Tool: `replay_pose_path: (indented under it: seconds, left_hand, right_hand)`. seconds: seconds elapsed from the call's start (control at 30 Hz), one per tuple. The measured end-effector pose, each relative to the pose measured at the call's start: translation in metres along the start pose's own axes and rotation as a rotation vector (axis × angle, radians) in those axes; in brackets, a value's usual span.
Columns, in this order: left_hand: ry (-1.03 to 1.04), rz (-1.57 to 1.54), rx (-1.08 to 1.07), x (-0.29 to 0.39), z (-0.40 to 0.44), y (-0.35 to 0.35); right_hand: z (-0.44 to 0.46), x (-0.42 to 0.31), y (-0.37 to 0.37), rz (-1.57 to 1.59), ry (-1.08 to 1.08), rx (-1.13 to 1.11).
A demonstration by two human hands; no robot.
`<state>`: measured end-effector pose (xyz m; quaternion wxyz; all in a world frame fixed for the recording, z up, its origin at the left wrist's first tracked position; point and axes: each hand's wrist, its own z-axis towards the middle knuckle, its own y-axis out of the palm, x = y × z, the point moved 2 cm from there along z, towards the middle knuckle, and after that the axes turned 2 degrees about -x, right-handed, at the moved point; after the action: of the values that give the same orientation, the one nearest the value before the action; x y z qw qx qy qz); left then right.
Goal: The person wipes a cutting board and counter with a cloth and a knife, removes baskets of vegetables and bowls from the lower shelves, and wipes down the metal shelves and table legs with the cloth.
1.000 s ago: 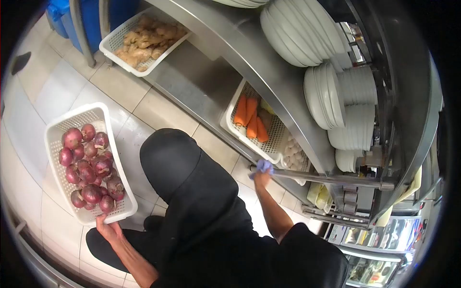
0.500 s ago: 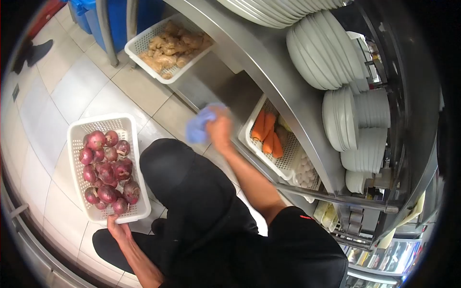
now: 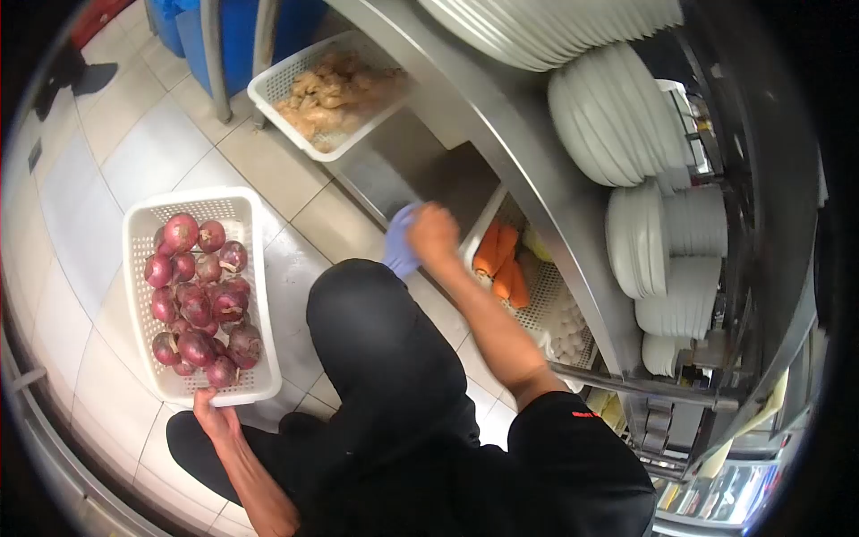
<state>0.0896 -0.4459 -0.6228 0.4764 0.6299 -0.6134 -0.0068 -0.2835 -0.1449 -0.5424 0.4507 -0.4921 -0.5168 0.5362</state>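
My left hand (image 3: 217, 417) grips the near rim of a white plastic basket (image 3: 141, 358), thumb over the edge. Red onions (image 3: 195, 304) fill much of this basket, which is held out over the tiled floor. In my right hand (image 3: 435, 236) is a bunched bluish-purple cloth (image 3: 402, 242), at the front edge of the low steel shelf (image 3: 394, 152). The fingers are wrapped around the cloth and partly hidden. Close to the right of that hand, a basket of carrots (image 3: 504, 255) stands on the shelf.
A white basket of ginger (image 3: 335, 89) stands at the shelf's far end, beside blue bins (image 3: 201, 45). Garlic-like white bulbs (image 3: 565, 331) lie past the carrots. Stacked plates (image 3: 613, 116) fill the upper shelf. Another person's shoe (image 3: 94, 79) shows at upper left.
My right hand has moved slightly right with the cloth, closer to the carrot basket. The onion basket stays in my left hand, a little higher in view. My knee has shifted right.
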Motion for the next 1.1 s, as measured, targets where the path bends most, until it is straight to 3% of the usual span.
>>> replay_pose_path:
  seconds: [0.07,0.1,0.23,0.47,0.63,0.67,0.7,0.8,0.93,1.1]
  left_hand:
    - [-0.036,0.047,-0.006,-0.001,0.004,-0.025]
    - [0.007,0.068,0.086,0.003,-0.005,-0.002]
    - [-0.009,0.152,0.102,0.011,-0.013,0.003]
    - [-0.104,0.233,0.09,0.027,-0.025,0.014]
    - [-0.181,0.291,0.056,0.047,-0.038,0.063]
    - [-0.187,0.327,0.07,0.049,-0.043,0.081]
    - [-0.184,0.361,0.078,0.05,-0.046,0.097]
    - [-0.238,0.459,-0.052,0.055,-0.041,0.136]
    - [-0.402,0.571,-0.184,0.028,-0.036,0.196]
    - [-0.562,0.456,-0.442,-0.076,0.008,0.249]
  right_hand:
    - [0.057,0.059,-0.005,0.141,-0.009,0.036]
    - [0.087,0.089,0.001,0.15,0.033,0.049]
    - [0.171,0.17,0.047,0.073,0.242,0.026]
    - [0.196,0.143,0.097,0.01,0.366,-0.007]
    - [0.101,0.081,0.091,0.002,0.351,-0.197]
    - [0.068,0.068,0.079,0.036,0.339,-0.34]
    - [0.035,0.046,0.052,0.195,0.312,-0.63]
    - [-0.073,0.037,0.052,0.171,0.133,-0.325]
    - [-0.171,0.07,-0.002,0.495,0.217,-0.375]
    - [-0.202,0.083,-0.072,0.765,0.263,-0.346]
